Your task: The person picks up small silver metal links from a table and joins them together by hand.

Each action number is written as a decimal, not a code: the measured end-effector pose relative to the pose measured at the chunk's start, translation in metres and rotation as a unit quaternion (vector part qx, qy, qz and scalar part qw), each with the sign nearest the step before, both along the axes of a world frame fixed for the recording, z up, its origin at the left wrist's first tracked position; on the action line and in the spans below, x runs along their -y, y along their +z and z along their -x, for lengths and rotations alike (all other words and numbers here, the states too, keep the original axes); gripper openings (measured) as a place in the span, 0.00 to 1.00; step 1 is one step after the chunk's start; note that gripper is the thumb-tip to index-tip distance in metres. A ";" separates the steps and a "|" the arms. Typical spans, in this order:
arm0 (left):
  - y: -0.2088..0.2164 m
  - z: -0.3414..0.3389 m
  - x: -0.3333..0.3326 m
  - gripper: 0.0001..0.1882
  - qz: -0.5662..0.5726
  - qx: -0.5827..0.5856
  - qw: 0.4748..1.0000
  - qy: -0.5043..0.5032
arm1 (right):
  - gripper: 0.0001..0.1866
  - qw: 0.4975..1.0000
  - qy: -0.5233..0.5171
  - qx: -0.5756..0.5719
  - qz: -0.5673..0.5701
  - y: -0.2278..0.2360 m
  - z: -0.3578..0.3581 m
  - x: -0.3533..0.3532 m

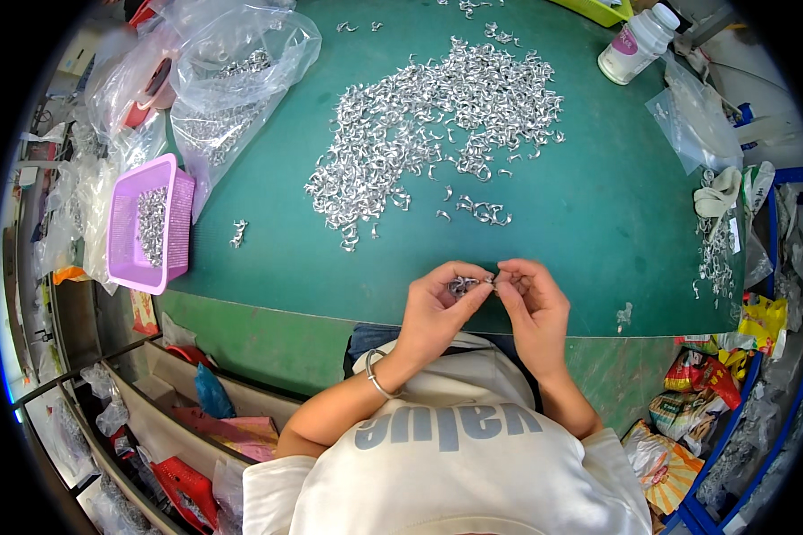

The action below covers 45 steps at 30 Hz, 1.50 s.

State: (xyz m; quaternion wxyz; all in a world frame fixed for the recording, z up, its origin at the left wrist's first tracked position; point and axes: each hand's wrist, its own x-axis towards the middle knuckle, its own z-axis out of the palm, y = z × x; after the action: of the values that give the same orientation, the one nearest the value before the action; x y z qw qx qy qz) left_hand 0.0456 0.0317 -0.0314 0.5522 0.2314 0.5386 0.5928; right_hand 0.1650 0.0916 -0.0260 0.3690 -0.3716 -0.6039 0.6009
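Several small curved silver metal pieces (460, 286) lie cupped in my left hand (437, 303), its fingers curled round them. The thumb and forefinger of my right hand (533, 308) pinch together close to the left fingertips, over the table's near edge. What sits between the two sets of fingertips is too small to make out; it may be one such piece. Beyond my hands a broad heap of the same silver pieces (393, 134) spreads over the green table (598, 223). A small cluster of pieces (484, 211) lies between the heap and my hands.
A purple plastic basket (183, 234) with silver pieces stands at the table's left edge. Behind it lies a clear plastic bag (285, 53) of pieces. A white bottle (638, 45) stands at the far right. More pieces (716, 254) lie at the right edge, beside a blue rack (770, 357).
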 end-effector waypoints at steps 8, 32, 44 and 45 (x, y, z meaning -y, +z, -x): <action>0.005 0.004 0.002 0.06 0.013 0.091 0.996 -0.011 | 0.17 0.988 0.013 -0.113 0.103 0.015 -0.004 -0.002; 0.004 0.015 0.006 0.08 -0.086 0.377 0.918 -0.084 | 0.13 0.997 0.020 -0.075 -0.021 0.016 -0.001 0.000; -0.011 0.015 0.003 0.11 0.020 0.323 0.942 0.085 | 0.07 0.881 -0.037 0.320 -0.346 -0.037 0.010 -0.057; -0.014 0.018 0.005 0.10 0.010 0.334 0.940 0.064 | 0.06 0.884 -0.038 0.314 -0.344 -0.036 0.009 -0.056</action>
State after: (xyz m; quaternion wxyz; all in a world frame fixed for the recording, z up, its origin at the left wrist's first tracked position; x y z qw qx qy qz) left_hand 0.0279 0.0265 -0.0454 0.6634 -0.0205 0.3427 0.6648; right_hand 0.1558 0.1477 -0.0619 0.2870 -0.4131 -0.8424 0.1934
